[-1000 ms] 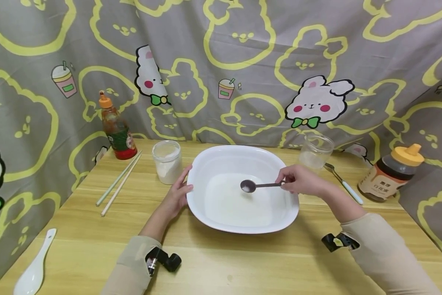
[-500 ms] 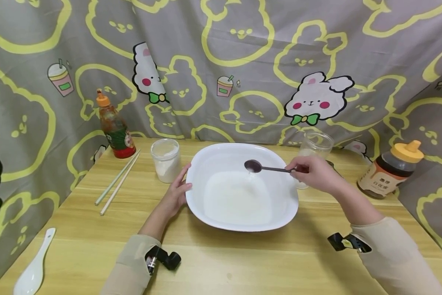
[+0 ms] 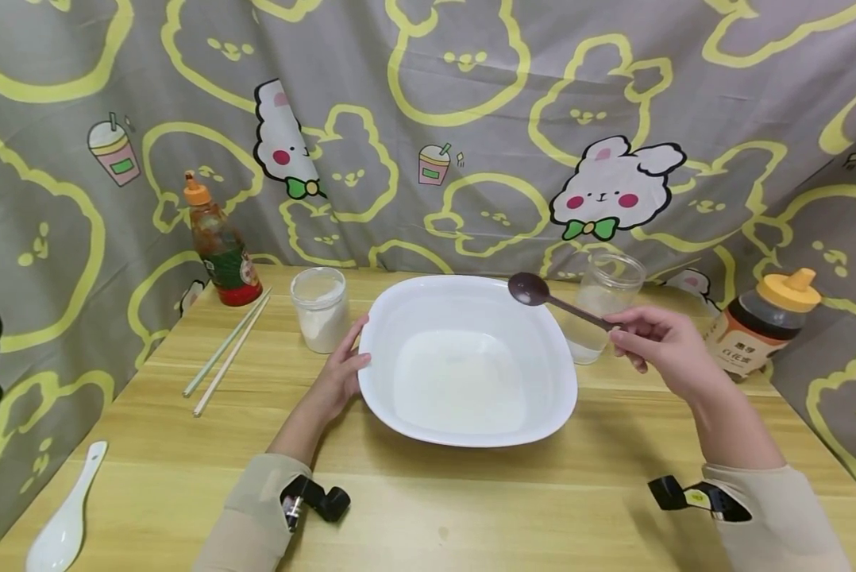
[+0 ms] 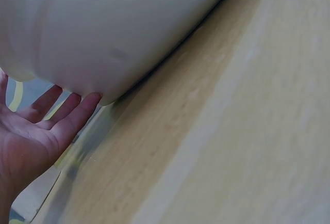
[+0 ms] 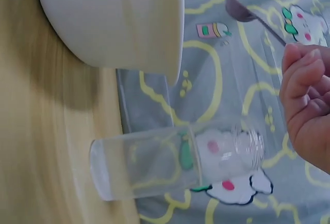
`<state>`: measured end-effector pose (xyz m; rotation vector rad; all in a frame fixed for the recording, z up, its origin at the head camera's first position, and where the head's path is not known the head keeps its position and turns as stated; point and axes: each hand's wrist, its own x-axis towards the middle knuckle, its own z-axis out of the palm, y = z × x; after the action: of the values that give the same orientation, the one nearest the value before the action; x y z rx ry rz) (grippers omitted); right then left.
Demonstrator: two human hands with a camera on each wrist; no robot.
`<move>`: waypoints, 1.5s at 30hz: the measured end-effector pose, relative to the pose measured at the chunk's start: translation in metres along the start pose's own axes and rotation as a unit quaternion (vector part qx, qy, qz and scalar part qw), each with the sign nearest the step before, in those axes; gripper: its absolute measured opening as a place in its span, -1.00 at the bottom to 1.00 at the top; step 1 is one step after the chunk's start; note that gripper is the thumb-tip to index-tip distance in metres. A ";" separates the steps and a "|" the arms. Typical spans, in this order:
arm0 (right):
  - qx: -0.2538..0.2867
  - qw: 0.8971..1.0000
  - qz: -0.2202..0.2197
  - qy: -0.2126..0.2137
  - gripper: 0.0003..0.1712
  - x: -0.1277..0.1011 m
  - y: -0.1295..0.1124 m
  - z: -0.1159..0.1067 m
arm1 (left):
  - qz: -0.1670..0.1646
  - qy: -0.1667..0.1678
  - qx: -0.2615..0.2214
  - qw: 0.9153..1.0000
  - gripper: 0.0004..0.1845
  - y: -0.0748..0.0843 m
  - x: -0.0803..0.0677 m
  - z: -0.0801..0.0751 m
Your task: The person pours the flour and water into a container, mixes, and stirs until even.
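The dark spoon [image 3: 553, 302] sits right of centre in the head view, held in the air above the far right corner of the white dish [image 3: 471, 429]. Its long axis runs on a slant: the bowl end points up and to the left, over the dish rim, and the handle slopes down to the right into the right hand [image 3: 660, 349], whose grip is a pinch of curled fingers and thumb on the handle's end. The spoon bowl therefore lies up and left of the grip, toward the frame's centre (whether anything is left in the bowl I cannot tell from here). In the right wrist view the spoon [image 5: 252, 17] shows at the upper right, its handle running down to the fingers [image 5: 304, 74].

Just behind the handle, right of centre, stands a clear glass jar [image 3: 603, 306] with a little white at its bottom, close to the right hand and far nearer to it than to the left. The dish holds a thin white layer in its flat middle.

The left hand [image 3: 342, 373] lies at the dish's left edge, left of centre, its grip wide with straight fingers resting against the wall; the left wrist view shows the fingers [image 4: 72, 118] spread flat beside the dish's underside [image 4: 113, 28].

Further out on the tabletop [image 3: 471, 508]: a jar of white powder [image 3: 321, 308] beside the left hand, chopsticks [image 3: 228, 353], a sauce bottle [image 3: 221, 246] at the upper left, a white ceramic spoon [image 3: 67, 516] at the lower left, and a honey bottle [image 3: 764, 322] at the right edge
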<state>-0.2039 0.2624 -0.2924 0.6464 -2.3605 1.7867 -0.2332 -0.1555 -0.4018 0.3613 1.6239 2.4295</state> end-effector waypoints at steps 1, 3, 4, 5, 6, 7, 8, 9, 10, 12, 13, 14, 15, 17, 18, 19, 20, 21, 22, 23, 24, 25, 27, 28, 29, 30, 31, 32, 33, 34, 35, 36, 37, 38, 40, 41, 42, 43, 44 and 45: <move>0.030 1.000 -0.001 0.005 -0.77 -0.003 0.001 -0.002 | 0.000 0.000 0.002 1.000 -0.26 0.000 0.000 0.000; 0.091 0.996 -0.005 0.010 -0.73 -0.009 0.004 -0.006 | 0.000 0.000 0.003 1.000 -0.26 0.000 -0.001 0.000; 0.113 0.993 -0.007 0.010 -0.71 -0.013 0.006 -0.008 | 0.000 -0.001 0.004 1.000 -0.25 0.001 -0.001 0.000; 0.134 0.991 -0.010 0.009 -0.70 -0.017 0.008 -0.011 | 0.000 -0.001 0.004 1.000 -0.25 0.001 -0.001 0.000; 0.154 0.988 -0.014 0.006 -0.68 -0.020 0.010 -0.013 | -0.001 0.000 0.004 1.000 -0.25 0.001 -0.002 0.000; 0.174 0.985 -0.017 0.003 -0.66 -0.024 0.013 -0.016 | -0.002 -0.001 0.005 1.000 -0.25 0.001 -0.002 0.000; 0.196 0.980 -0.019 -0.006 -0.65 -0.028 0.016 -0.019 | -0.002 -0.002 0.004 1.000 -0.25 0.001 -0.002 0.000; 0.218 0.976 -0.019 -0.014 -0.64 -0.032 0.019 -0.022 | -0.002 -0.002 0.005 1.000 -0.25 0.001 -0.002 0.000; 0.238 0.971 -0.018 -0.022 -0.63 -0.036 0.022 -0.025 | -0.003 -0.001 0.005 1.000 -0.26 0.002 -0.002 0.000; 0.274 0.961 -0.009 -0.032 -0.60 -0.045 0.028 -0.031 | -0.004 -0.001 0.005 1.000 -0.26 0.002 -0.002 0.000; 0.287 0.957 -0.002 -0.034 -0.59 -0.049 0.031 -0.034 | -0.004 0.000 0.006 1.000 -0.25 0.002 -0.002 0.000; 0.295 0.955 0.004 -0.034 -0.59 -0.054 0.034 -0.037 | -0.004 0.001 0.006 1.000 -0.25 0.002 -0.002 0.000; 0.299 0.954 0.009 -0.031 -0.58 -0.058 0.037 -0.039 | -0.003 0.000 0.006 1.000 -0.25 0.002 -0.002 0.000; 0.305 0.952 0.022 -0.024 -0.57 -0.067 0.044 -0.045 | -0.004 0.001 0.006 1.000 -0.25 0.003 -0.001 0.000; 0.306 0.952 0.028 -0.021 -0.56 -0.070 0.047 -0.047 | -0.003 0.000 0.005 1.000 -0.25 0.003 -0.001 0.000; 0.312 0.949 0.032 -0.022 -0.56 -0.074 0.051 -0.050 | -0.003 0.000 0.004 1.000 -0.25 0.003 -0.001 0.000; 0.318 0.947 0.040 -0.023 -0.54 -0.077 0.055 -0.052 | -0.002 -0.001 0.002 1.000 -0.25 0.003 -0.001 0.000; 0.331 0.942 0.046 -0.027 -0.53 -0.081 0.059 -0.054 | -0.001 -0.002 0.001 1.000 -0.25 0.002 -0.001 0.000; 0.338 0.939 0.056 -0.028 -0.52 -0.084 0.063 -0.056 | -0.001 -0.002 0.000 1.000 -0.25 0.002 -0.001 0.000; 0.347 0.935 0.065 -0.032 -0.51 -0.087 0.068 -0.058 | 0.001 -0.004 -0.002 1.000 -0.25 0.002 -0.001 0.000; 0.358 0.930 0.073 -0.035 -0.50 -0.090 0.072 -0.059 | 0.002 -0.005 -0.004 1.000 -0.25 0.002 0.000 0.000; 0.365 0.927 0.083 -0.037 -0.50 -0.093 0.076 -0.061 | 0.002 -0.005 -0.005 1.000 -0.26 0.002 0.000 0.000; 0.368 0.923 0.101 -0.037 -0.50 -0.097 0.084 -0.062 | 0.003 -0.005 -0.004 1.000 -0.27 0.002 0.001 0.000; 0.364 0.924 0.108 -0.033 -0.51 -0.099 0.087 -0.063 | 0.004 -0.005 -0.004 1.000 -0.27 0.003 0.001 0.001; 0.364 0.924 0.112 -0.031 -0.51 -0.100 0.091 -0.063 | 0.004 -0.004 -0.004 1.000 -0.27 0.003 0.001 0.000; 0.358 0.926 0.116 -0.029 -0.52 -0.100 0.094 -0.063 | 0.004 -0.004 -0.003 1.000 -0.27 0.003 0.001 0.000; 0.355 0.927 0.117 -0.027 -0.52 -0.100 0.097 -0.064 | 0.005 -0.004 -0.002 1.000 -0.27 0.003 0.001 0.000; 0.353 0.928 0.118 -0.026 -0.52 -0.101 0.100 -0.064 | 0.006 -0.004 -0.002 1.000 -0.27 0.003 0.001 0.000; 0.353 0.927 0.120 -0.028 -0.52 -0.101 0.102 -0.064 | 0.006 -0.005 -0.003 1.000 -0.27 0.003 0.001 0.000; 0.354 0.927 0.123 -0.031 -0.51 -0.102 0.105 -0.064 | 0.007 -0.006 -0.002 1.000 -0.26 0.003 0.001 0.000; 0.356 0.925 0.127 -0.035 -0.50 -0.102 0.107 -0.064 | 0.008 -0.007 -0.002 1.000 -0.26 0.002 0.001 0.000; 0.358 0.924 0.132 -0.039 -0.50 -0.103 0.110 -0.063 | 0.009 -0.007 -0.002 1.000 -0.25 0.002 0.001 0.000; 0.359 0.922 0.137 -0.042 -0.49 -0.104 0.112 -0.063 | 0.008 -0.007 -0.002 1.000 -0.24 0.001 0.001 0.000; 0.358 0.922 0.141 -0.045 -0.49 -0.104 0.114 -0.062 | 0.008 -0.008 -0.002 1.000 -0.24 0.001 0.000 0.001; 0.354 0.922 0.149 -0.045 -0.49 -0.105 0.117 -0.060 | 0.008 -0.007 -0.002 1.000 -0.24 0.000 0.000 0.001; 0.350 0.923 0.151 -0.043 -0.50 -0.106 0.118 -0.059 | 0.007 -0.005 -0.003 1.000 -0.25 0.000 0.000 0.001; 0.344 0.925 0.154 -0.040 -0.50 -0.106 0.120 -0.058 | 0.006 -0.005 -0.003 1.000 -0.25 -0.001 0.000 0.001; 0.338 0.927 0.156 -0.038 -0.51 -0.106 0.120 -0.057 | 0.005 -0.003 -0.003 1.000 -0.26 -0.001 0.000 0.001; 0.332 0.929 0.159 -0.035 -0.52 -0.106 0.121 -0.056 | 0.005 -0.003 -0.003 1.000 -0.26 -0.001 0.000 0.001; 0.328 0.930 0.162 -0.033 -0.52 -0.106 0.122 -0.055 | 0.005 -0.002 -0.002 1.000 -0.27 -0.001 0.000 0.001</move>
<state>-0.1654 0.3685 -0.4202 0.3795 -1.9580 2.7779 -0.2326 -0.1544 -0.4023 0.3756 1.6184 2.4382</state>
